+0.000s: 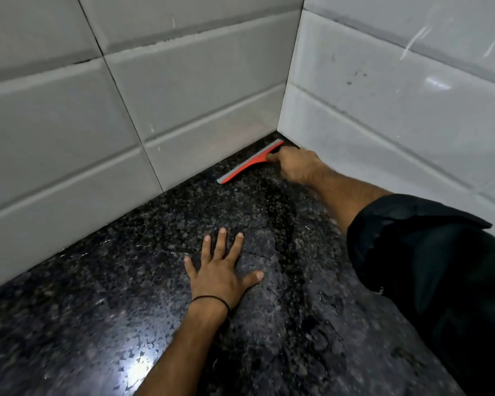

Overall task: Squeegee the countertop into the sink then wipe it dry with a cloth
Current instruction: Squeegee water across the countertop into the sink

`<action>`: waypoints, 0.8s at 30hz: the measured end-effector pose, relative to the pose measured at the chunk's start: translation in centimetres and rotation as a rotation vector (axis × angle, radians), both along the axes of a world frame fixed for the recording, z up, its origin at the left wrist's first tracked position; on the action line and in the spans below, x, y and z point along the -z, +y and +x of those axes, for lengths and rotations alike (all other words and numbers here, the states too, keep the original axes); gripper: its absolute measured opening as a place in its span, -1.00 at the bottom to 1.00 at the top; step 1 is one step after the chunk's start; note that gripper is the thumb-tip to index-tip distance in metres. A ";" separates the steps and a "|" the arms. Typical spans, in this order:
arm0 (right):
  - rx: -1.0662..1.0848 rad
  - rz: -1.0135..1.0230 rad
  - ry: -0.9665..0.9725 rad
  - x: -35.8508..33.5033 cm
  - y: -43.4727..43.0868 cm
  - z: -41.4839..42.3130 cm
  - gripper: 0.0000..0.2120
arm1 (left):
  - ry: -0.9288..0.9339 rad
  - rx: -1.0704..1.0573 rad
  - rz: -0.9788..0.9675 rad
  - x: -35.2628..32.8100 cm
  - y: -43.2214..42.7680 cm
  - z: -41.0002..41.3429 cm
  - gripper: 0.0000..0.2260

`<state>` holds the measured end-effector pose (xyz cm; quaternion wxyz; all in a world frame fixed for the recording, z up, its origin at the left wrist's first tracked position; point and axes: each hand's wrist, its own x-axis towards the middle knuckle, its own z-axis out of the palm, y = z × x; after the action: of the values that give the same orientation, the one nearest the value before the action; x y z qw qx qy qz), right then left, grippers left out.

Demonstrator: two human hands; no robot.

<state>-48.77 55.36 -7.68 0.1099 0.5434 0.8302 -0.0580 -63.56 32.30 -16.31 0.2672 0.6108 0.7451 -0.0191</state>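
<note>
At the far corner: squeegee lies with its blade edge against the foot of the left wall, long axis running along that wall into the corner.
Nearer hand: right hand, arm stretched out, clenched around the squeegee's handle.
Left hand: flat and spread on the wet surface, grasping nothing, well apart from the tool.
Pull direction: judged back toward the person, away from the wall.
In the way: left hand sits near that path; right wall hems the blade's end.
Sink, cloth: not visible.
Stage: squeegeeing, drying not yet begun.
</note>
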 end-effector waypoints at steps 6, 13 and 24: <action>0.071 -0.098 -0.058 -2.0 -7.3 10.6 -0.61 | -0.012 0.003 -0.022 -1.4 -0.2 0.1 -0.15; 0.199 -0.205 -0.179 -4.5 -20.6 22.0 -0.48 | 0.014 0.020 -0.052 -2.7 -0.7 0.3 -0.16; 0.256 -0.101 -0.058 -9.9 -22.9 17.6 -0.64 | -0.064 -0.132 0.256 -4.0 -6.1 -3.1 -0.47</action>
<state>-31.15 32.50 2.17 0.1528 0.6402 0.7465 -0.0977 -66.67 26.22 -12.26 0.2113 0.5900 0.7709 0.1134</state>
